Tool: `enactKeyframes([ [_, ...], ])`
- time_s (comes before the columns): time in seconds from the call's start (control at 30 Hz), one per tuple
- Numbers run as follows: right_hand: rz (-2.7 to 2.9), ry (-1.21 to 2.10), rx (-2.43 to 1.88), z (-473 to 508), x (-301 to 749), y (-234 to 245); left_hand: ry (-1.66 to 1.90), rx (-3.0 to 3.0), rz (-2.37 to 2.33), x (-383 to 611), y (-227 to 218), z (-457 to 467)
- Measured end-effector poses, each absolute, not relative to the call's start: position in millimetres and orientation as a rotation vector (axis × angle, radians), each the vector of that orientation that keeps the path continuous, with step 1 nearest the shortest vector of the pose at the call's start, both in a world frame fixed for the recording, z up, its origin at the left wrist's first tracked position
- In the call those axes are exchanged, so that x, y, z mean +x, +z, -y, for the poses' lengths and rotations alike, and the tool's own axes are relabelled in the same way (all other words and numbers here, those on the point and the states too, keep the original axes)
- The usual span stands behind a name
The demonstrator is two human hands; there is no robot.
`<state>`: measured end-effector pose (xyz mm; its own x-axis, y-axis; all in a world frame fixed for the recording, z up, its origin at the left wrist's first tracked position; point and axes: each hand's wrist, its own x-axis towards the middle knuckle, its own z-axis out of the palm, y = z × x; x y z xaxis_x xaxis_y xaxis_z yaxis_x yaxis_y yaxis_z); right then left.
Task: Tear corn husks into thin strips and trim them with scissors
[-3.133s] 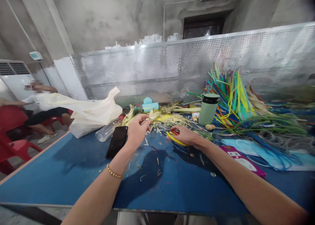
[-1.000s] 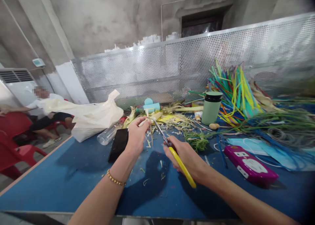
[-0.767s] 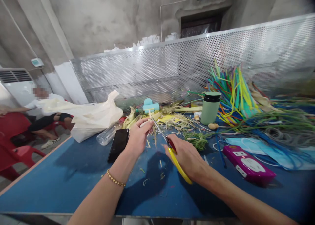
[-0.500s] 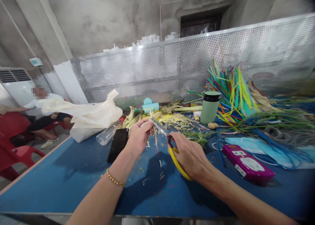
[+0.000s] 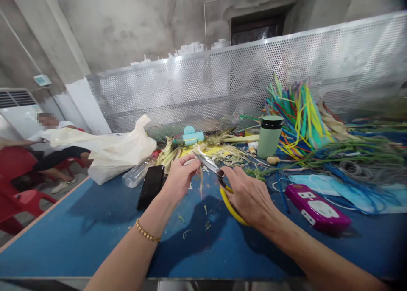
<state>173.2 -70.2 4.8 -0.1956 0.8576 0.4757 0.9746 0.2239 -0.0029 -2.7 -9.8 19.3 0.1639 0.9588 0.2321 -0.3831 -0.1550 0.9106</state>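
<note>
My left hand (image 5: 180, 178) is closed in a pinch on a pale dried husk strip (image 5: 201, 184) that hangs down over the blue table (image 5: 79, 223). My right hand (image 5: 251, 197) grips yellow-handled scissors (image 5: 219, 176); their metal blades point up and left and reach the strip right by my left fingertips. Small husk clippings (image 5: 206, 225) lie on the table below both hands.
A black phone (image 5: 151, 186) and a clear bottle (image 5: 136, 175) lie left of my hands, by a cream plastic bag (image 5: 117, 149). Behind are a husk pile (image 5: 222, 153), green tumbler (image 5: 269, 136) and coloured strips (image 5: 299, 117). A purple box (image 5: 318, 207) lies right. A person (image 5: 54, 142) sits far left.
My right hand picked the scissors up from the table and brought them to the strip in my left hand. Over the last second the blades moved closer to my left fingers.
</note>
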Motion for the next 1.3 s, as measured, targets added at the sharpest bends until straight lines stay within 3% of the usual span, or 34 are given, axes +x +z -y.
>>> enactKeyframes([
  [1.3, 1.933, -0.473, -1.783, 54, 200, 18, 1.378, 1.323, -0.808, -10, 19, 5],
])
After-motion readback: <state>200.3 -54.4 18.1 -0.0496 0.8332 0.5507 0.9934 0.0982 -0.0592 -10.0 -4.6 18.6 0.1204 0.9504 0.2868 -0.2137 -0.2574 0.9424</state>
